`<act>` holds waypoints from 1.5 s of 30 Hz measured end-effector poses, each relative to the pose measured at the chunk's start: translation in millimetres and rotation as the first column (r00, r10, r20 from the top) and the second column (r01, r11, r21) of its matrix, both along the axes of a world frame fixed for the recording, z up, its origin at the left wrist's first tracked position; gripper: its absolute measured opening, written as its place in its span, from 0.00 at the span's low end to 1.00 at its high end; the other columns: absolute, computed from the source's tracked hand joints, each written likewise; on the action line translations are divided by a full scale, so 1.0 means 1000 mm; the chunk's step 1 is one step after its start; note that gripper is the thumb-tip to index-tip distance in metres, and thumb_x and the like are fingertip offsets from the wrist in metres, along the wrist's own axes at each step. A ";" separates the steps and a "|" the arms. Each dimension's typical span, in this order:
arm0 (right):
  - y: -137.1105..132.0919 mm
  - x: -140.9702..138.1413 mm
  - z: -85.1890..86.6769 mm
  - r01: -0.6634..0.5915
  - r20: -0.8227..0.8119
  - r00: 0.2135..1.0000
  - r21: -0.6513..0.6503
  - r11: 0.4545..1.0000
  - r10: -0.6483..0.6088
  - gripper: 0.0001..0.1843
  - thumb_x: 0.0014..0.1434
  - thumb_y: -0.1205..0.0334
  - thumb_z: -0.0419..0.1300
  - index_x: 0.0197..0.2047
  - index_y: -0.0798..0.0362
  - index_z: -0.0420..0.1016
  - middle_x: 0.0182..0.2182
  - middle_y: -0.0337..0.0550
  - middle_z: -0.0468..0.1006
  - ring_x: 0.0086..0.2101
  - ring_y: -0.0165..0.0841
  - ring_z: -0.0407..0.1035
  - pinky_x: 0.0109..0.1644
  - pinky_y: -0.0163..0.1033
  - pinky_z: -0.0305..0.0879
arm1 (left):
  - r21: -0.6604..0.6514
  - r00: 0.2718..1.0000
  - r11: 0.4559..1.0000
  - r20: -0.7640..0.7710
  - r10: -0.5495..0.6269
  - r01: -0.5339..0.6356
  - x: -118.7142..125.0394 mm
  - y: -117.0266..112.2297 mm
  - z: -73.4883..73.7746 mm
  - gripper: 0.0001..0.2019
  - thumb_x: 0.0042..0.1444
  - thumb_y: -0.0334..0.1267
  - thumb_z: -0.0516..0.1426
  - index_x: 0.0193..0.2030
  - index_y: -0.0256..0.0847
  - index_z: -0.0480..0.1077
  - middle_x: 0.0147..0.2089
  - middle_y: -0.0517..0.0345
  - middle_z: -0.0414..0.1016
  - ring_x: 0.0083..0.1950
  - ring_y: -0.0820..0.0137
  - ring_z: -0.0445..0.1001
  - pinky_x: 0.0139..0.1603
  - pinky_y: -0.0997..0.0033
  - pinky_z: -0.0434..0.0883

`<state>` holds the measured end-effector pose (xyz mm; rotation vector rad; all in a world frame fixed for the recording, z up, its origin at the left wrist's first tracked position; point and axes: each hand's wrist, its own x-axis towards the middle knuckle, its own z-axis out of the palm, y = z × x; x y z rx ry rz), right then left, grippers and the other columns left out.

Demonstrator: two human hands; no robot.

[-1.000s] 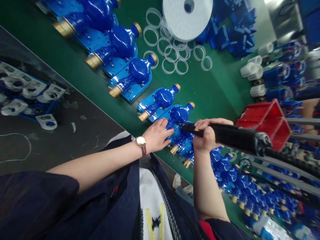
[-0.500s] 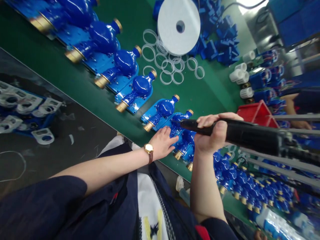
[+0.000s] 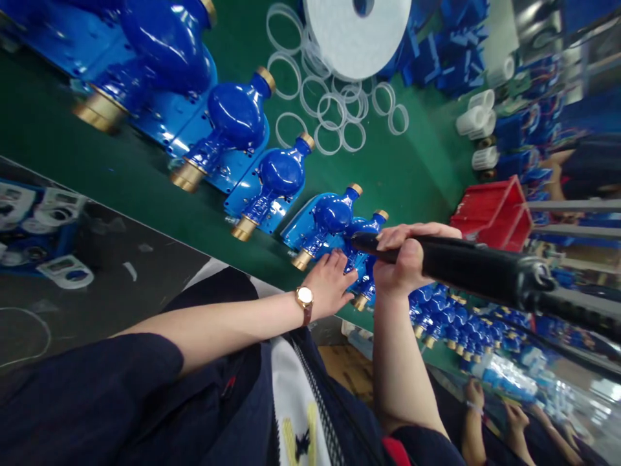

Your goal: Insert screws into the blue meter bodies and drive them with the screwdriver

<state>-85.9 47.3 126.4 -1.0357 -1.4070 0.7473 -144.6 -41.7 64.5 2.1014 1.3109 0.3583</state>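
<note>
My right hand (image 3: 400, 262) is wrapped round a black power screwdriver (image 3: 466, 264), held almost level. Its tip points left at a glossy blue water meter body (image 3: 371, 226) with brass threaded ends, on a lighter blue plastic base. Whether the tip touches a screw is hidden. My left hand (image 3: 330, 286), with a watch on the wrist, lies with fingers apart against the near side of that base. Just to its left is another blue meter (image 3: 332, 213) on its base. Further meters partly hide behind my right hand.
More meters (image 3: 281, 173) line the green table (image 3: 204, 223) to the left. Clear plastic rings (image 3: 332, 111) lie beside a white roll (image 3: 359, 39). A red bin (image 3: 492, 213) stands at right. Co-workers' hands (image 3: 475, 393) show at lower right.
The camera view has shifted, so the left meters look larger and nearer. My left hand stays at the base and my right hand keeps hold of the power screwdriver.
</note>
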 end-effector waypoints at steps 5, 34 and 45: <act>0.001 0.002 0.000 -0.018 -0.066 0.998 0.008 1.000 0.018 0.09 0.48 0.62 0.60 0.33 0.50 0.63 0.16 0.26 0.64 0.15 0.22 0.59 0.22 0.31 0.61 | 0.003 1.000 1.000 -0.025 -0.019 0.019 0.001 -0.001 0.001 0.25 0.53 0.52 0.55 0.54 0.41 0.63 0.57 0.40 0.63 0.60 0.51 0.59 0.55 0.56 0.56; -0.024 -0.003 0.023 0.099 -0.132 0.987 0.004 0.995 -0.097 0.09 0.48 0.62 0.57 0.36 0.49 0.62 0.17 0.26 0.63 0.16 0.23 0.60 0.24 0.33 0.60 | 0.071 0.997 0.995 0.039 -0.071 0.068 -0.054 -0.003 0.017 0.19 0.59 0.33 0.50 0.58 0.43 0.63 0.62 0.42 0.58 0.64 0.55 0.55 0.58 0.54 0.60; -0.024 -0.004 0.014 0.125 -0.087 0.988 -0.032 0.992 -0.127 0.12 0.48 0.58 0.59 0.34 0.49 0.59 0.17 0.25 0.64 0.16 0.24 0.61 0.24 0.34 0.61 | 0.019 0.989 0.992 -0.075 0.126 -0.125 -0.071 0.010 -0.005 0.16 0.56 0.37 0.54 0.51 0.42 0.69 0.60 0.40 0.58 0.64 0.50 0.54 0.60 0.49 0.59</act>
